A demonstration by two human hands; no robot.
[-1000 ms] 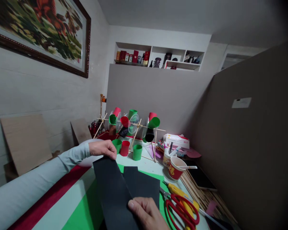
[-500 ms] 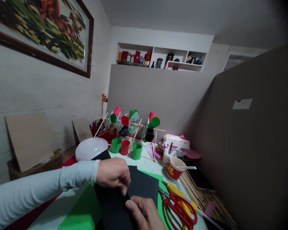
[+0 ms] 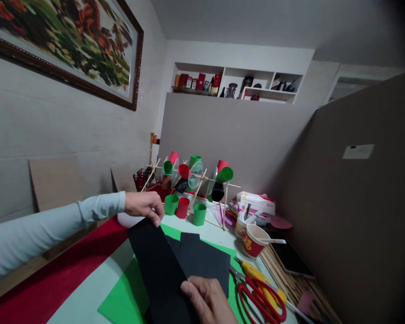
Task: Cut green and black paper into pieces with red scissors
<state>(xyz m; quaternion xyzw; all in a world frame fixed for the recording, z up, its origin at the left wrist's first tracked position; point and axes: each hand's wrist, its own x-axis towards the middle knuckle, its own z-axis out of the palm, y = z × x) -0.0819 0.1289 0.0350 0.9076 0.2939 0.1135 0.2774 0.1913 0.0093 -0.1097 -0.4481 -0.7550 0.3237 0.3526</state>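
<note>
My left hand (image 3: pixel 144 206) is now up at the far end of the black strip (image 3: pixel 162 263), where half a second ago it was down close to my right hand (image 3: pixel 209 298), near the strip's right edge. A second ago it was at that far end too, so I take this as a pass along the paper and back, perhaps to smooth or check the edge. The right hand has hardly shifted in that time, which to my eye makes it the anchor while the left one travels. The strip slants from my left fingers down toward me, over green paper (image 3: pixel 126 290) and beside some black sheets (image 3: pixel 207 263) lying flat. My left hand is nearly closed, thumb and bent fingers pinching the far edge near its corner. My right thumb lies on top of the strip at its right edge, pressing it in a pinch; the fingers beneath I can't make out. Neither hand touches the red-handled scissors (image 3: pixel 253 281), which rest just right of the sheets, or the green cup (image 3: pixel 200 215) standing well beyond them.
</note>
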